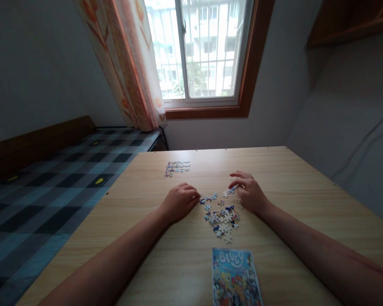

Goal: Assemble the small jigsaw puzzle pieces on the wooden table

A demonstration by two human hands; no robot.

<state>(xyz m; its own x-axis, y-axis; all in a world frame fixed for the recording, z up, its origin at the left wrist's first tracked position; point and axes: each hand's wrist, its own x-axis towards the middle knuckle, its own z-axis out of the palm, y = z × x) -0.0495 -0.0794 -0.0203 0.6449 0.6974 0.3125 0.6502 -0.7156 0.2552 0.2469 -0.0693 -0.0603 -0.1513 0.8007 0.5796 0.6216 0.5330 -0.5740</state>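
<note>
Nearest, a blue Bluey picture sheet [236, 278] lies face up on the wood-grain tabletop [178, 265], its lower edge cut off by the view. Just beyond it sits a loose heap of jigsaw pieces [223, 219], some showing print and some their pale backs, many overlapping — this is the part left undone, and it looks like a good share of the set.

Past the heap, the left hand [182, 200] rests on its side, fingers together and curled, the tips at the left end of a short string of pieces [209, 198]; whether they pinch one, I cannot tell. Across from it, the right hand [251, 194] is arched with its upper fingers bent and spread apart, over a small cluster of pieces [231, 191]; its thumb is hidden, so any grip there cannot be told.

Farther off, toward the table's far left corner, separate rows of pieces [178, 165] are laid out in a block, the bottom row much shorter than those above. That block seems the most settled portion — an early-to-middle stage, I would judge, with no joined picture visible yet.
</note>
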